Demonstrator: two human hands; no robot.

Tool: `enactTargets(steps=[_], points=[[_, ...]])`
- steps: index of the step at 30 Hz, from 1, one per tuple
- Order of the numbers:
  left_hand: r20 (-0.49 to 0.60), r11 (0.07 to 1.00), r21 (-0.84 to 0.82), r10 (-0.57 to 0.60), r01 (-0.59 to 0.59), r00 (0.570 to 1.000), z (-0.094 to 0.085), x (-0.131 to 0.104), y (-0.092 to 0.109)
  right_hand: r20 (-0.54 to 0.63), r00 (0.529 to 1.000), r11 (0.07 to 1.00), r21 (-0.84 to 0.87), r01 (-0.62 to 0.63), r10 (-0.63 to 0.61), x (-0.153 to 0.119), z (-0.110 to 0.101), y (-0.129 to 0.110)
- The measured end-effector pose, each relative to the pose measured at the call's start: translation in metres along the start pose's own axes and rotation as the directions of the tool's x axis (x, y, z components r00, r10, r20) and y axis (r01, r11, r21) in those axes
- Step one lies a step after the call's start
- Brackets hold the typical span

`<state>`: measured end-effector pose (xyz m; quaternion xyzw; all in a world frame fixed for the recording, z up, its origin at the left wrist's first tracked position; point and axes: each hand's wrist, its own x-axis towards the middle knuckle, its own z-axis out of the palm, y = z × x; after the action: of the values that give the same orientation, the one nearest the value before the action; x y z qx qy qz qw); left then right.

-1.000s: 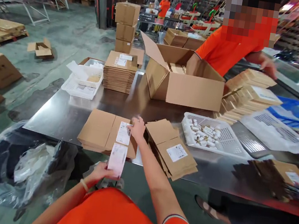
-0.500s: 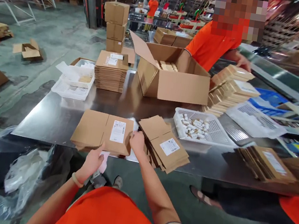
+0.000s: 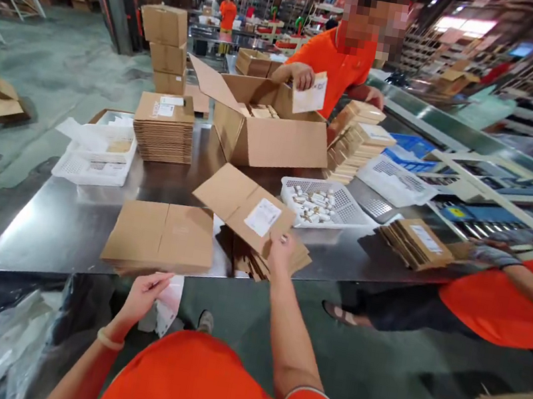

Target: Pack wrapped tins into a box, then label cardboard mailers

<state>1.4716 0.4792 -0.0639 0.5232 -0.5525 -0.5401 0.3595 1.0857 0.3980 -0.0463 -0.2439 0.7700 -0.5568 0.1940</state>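
Note:
My right hand grips the near right corner of a flattened cardboard box with a white label on it. That box is tilted over a fanned stack of flattened boxes. My left hand is closed on a pinkish-white label sheet, which hangs below the table edge. Just above that hand lies another stack of flattened boxes, whose top one shows no label.
An open carton stands mid-table, with a tall box stack to its left. White baskets sit around. Across the table a co-worker holds a packet; another person's gloved hand is at right. Plastic bag lower left.
My right hand has carried the labelled box from the left stack rightward onto the right stack. My left hand has drawn slightly left and down with the sheet. The co-worker has lifted a packet.

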Motion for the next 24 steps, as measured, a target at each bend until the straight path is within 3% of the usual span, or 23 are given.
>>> enactTargets(steps=[2,4,5,6,7,8,9,10,11,12,13,15,17,18,20,22,24], points=[[0.013,0.994,-0.096,-0.057,0.058,0.998,0.009,-0.011,0.003,-0.080,0.995,0.993,-0.092,-0.074,0.066,0.015,-0.031,0.002],[0.028,0.978,-0.186,-0.096,0.099,0.995,0.017,-0.020,0.012,-0.104,0.993,0.975,-0.207,-0.084,0.063,0.006,-0.043,0.003],[0.029,0.969,-0.222,-0.104,0.108,0.994,0.020,-0.024,0.018,-0.043,0.999,0.965,-0.260,-0.035,0.024,-0.009,-0.041,0.005],[0.016,0.962,-0.252,-0.108,0.108,0.994,0.023,-0.026,0.025,0.095,0.995,0.957,-0.285,0.050,-0.024,-0.029,-0.035,0.007],[-0.010,0.954,-0.280,-0.112,0.104,0.994,0.025,-0.028,0.031,0.309,0.948,0.952,-0.262,0.157,-0.071,-0.053,-0.027,0.010],[-0.045,0.945,-0.313,-0.118,0.099,0.992,0.026,-0.029,0.035,0.556,0.823,0.951,-0.179,0.251,-0.113,-0.081,-0.016,0.013],[-0.089,0.931,-0.354,-0.130,0.090,0.988,0.027,-0.029,0.038,0.783,0.606,0.959,-0.049,0.279,-0.136,-0.110,-0.006,0.018],[-0.144,0.912,-0.402,-0.148,0.079,0.979,0.026,-0.029,0.039,0.920,0.363,0.968,0.058,0.245,-0.147,-0.138,0.003,0.023],[-0.206,0.890,-0.451,-0.174,0.064,0.963,0.025,-0.028,0.037,0.971,0.194,0.976,0.101,0.190,-0.139,-0.163,0.012,0.028],[-0.272,0.865,-0.499,-0.210,0.049,0.939,0.022,-0.028,0.034,0.989,0.096,0.986,0.098,0.135,-0.111,-0.183,0.019,0.032],[-0.334,0.838,-0.544,-0.262,0.042,0.906,0.019,-0.027,0.029,0.995,0.052,0.993,0.080,0.088,-0.085,-0.199,0.024,0.036],[-0.411,0.774,-0.629,-0.411,0.073,0.814,0.013,-0.028,0.018,0.996,0.080,0.999,0.047,0.012,-0.048,-0.217,0.032,0.038],[-0.382,0.688,-0.713,-0.540,0.133,0.750,0.011,-0.031,0.011,0.985,0.163,0.996,0.065,-0.057,-0.055,-0.220,0.038,0.034],[-0.333,0.649,-0.744,-0.567,0.159,0.754,0.012,-0.034,0.010,0.977,0.207,0.993,0.076,-0.089,-0.056,-0.219,0.041,0.030],[-0.223,0.632,-0.752,-0.514,0.190,0.828,0.019,-0.040,0.013,0.963,0.266,0.988,0.082,-0.133,-0.044,-0.214,0.046,0.020],[-0.145,0.713,-0.670,-0.399,0.206,0.906,0.028,-0.043,0.019,0.961,0.275,0.987,0.073,-0.146,-0.030,-0.209,0.051,0.011],[-0.128,0.809,-0.550,-0.327,0.207,0.936,0.033,-0.043,0.025,0.964,0.267,0.988,0.052,-0.148,-0.011,-0.204,0.053,0.004]])
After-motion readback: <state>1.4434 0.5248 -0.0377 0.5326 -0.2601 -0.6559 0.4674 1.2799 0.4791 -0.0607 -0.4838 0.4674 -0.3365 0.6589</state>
